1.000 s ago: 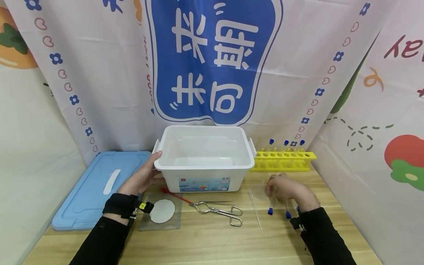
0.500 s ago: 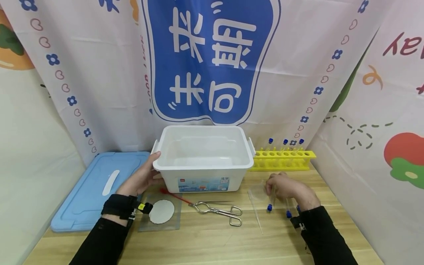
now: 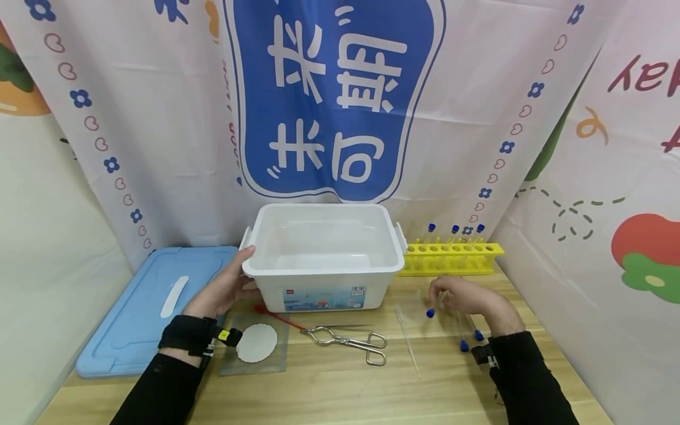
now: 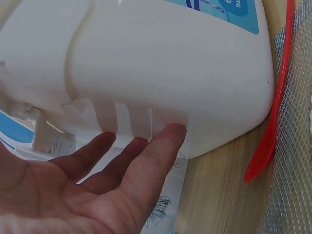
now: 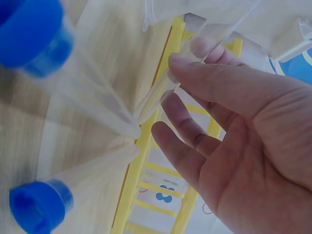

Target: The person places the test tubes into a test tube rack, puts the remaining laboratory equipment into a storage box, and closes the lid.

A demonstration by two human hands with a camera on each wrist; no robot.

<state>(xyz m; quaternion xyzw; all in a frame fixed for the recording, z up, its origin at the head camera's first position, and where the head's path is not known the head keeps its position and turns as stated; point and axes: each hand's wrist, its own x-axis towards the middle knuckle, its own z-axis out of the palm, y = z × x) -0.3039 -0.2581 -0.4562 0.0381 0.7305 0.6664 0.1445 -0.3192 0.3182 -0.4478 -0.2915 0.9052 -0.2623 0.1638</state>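
My left hand rests with fairly straight fingers against the left side of a white plastic storage box. In the left wrist view, its fingertips touch the smooth wall. My right hand pinches a clear test tube with a blue cap between thumb and fingers. Up close, the right hand covers part of that tube. Two more blue-capped tubes lie on the table below it, one with its cap toward the table's front edge. Behind stands a yellow test tube rack bearing several tubes.
Crucible tongs, a red spoon and a wire gauze with a white centre lie before the box. A glass rod and a clear flat piece are right of them. A blue lid lies left.
The pinched tube's blue cap has risen away from the table's front, and my right hand has shifted slightly right. The left hand still rests against the box. The whole view drifts slightly.
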